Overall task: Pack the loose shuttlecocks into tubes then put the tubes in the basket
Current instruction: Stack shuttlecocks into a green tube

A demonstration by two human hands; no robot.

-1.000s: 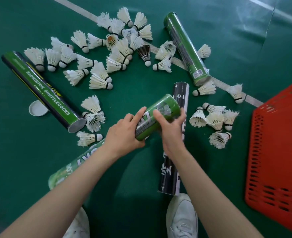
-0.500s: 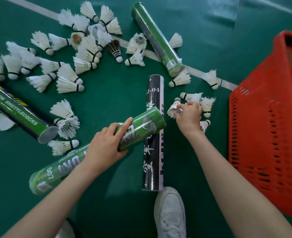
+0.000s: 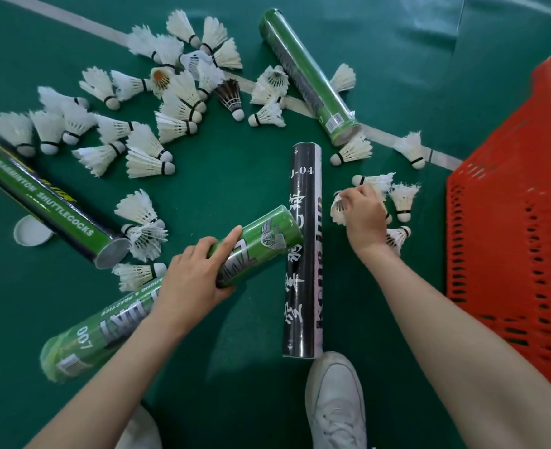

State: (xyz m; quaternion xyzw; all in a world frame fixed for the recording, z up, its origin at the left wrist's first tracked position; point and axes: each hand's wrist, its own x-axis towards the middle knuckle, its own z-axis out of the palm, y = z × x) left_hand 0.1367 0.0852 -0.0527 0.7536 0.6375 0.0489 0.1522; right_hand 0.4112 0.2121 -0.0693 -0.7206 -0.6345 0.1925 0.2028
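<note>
My left hand [image 3: 191, 280] grips a light green tube [image 3: 261, 241] around its middle, the tube's upper end raised over a black tube [image 3: 303, 254] lying on the floor. My right hand [image 3: 363, 218] is down on a small cluster of white shuttlecocks to the right of the black tube and pinches one shuttlecock [image 3: 337, 210] by its feathers. Several more loose shuttlecocks [image 3: 177, 108] lie scattered across the floor at upper left. The red basket [image 3: 510, 238] stands at the right edge.
A dark green tube [image 3: 47, 199] lies at left with its open end toward me, a white cap [image 3: 28, 231] beside it. Another green tube [image 3: 306, 76] lies at top centre across a white court line. My white shoe [image 3: 335, 403] is at bottom centre.
My right hand left the green tube, reached right to the shuttlecock cluster and closed on one. My left hand kept holding the tube. The view shifted right, showing more of the basket.
</note>
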